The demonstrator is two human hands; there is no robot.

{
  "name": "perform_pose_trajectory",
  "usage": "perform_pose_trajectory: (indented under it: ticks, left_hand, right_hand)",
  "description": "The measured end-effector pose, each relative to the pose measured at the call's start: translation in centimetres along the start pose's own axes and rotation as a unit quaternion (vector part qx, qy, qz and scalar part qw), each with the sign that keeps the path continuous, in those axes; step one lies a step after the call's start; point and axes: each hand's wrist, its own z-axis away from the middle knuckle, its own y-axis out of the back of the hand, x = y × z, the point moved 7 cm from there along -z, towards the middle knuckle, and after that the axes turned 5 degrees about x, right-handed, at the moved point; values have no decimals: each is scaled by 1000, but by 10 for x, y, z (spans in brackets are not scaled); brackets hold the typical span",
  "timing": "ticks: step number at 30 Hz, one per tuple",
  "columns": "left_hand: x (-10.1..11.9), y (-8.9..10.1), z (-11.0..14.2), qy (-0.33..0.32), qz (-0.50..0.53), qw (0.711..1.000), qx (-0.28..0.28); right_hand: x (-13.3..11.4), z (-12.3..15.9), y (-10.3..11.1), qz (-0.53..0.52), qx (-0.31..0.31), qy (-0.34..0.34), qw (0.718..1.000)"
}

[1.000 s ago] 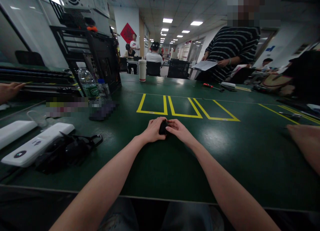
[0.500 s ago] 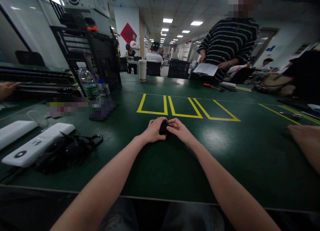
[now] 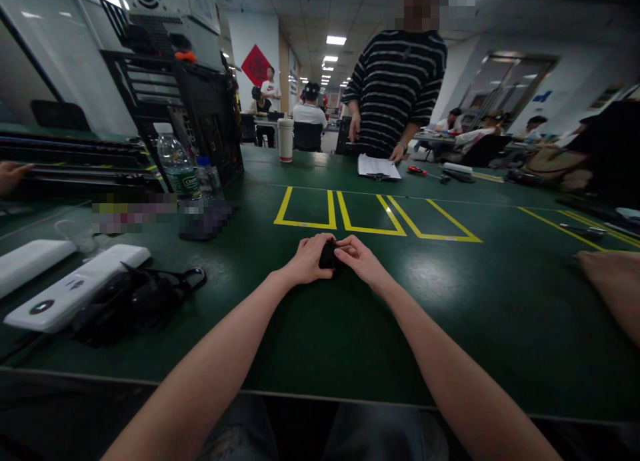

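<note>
Between my hands, on the green table (image 3: 345, 341), is a small black block-like object (image 3: 327, 255) whose exact kind I cannot make out. My left hand (image 3: 307, 260) is wrapped around its left side, thumb in front and fingers over the top. At its right side, my right hand (image 3: 361, 258) is closed, its thumb and fingertips pinched at the object's edge. Whether something small sits in that pinch is too small to tell. Just beyond my hands, yellow tape outlines (image 3: 305, 225) mark the tabletop.
White power banks (image 3: 80, 284) and a black strapped item (image 3: 145, 294) lie at left, near plastic bottles (image 3: 175, 161) and a black computer frame (image 3: 207, 114). A white cup (image 3: 285, 141), clipboard (image 3: 379, 166) and screwdriver (image 3: 425, 173) stand far off. Another person's hand (image 3: 607, 281) rests at right.
The person in the striped shirt across the table has moved left and lowered the clipboard to the tabletop. My hands and the black object have hardly moved.
</note>
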Motion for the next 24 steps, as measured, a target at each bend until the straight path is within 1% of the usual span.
perform_pose_trajectory:
  ticks: [4, 11, 13, 16, 18, 24]
  left_hand:
    - [0, 0, 0, -4, -2, 1000, 0]
    - [-2, -2, -1, -3, -9, 1000, 9]
    - [-1, -1, 0, -2, -5, 1000, 8]
    - [-1, -1, 0, -2, 0, 1000, 6]
    - [0, 0, 0, -3, 2, 1000, 5]
    - [2, 2, 0, 5, 6, 1000, -1]
  right_hand:
    - [6, -4, 0, -11, 7, -10, 1000]
    - [1, 2, -4, -30, -48, -11, 998]
    - [2, 3, -4, -21, -35, -11, 999]
    - [1, 1, -2, 8, 22, 14, 1000]
    - [1, -1, -2, 16, 48, 28, 998]
    - [0, -1, -3, 9, 41, 28, 999]
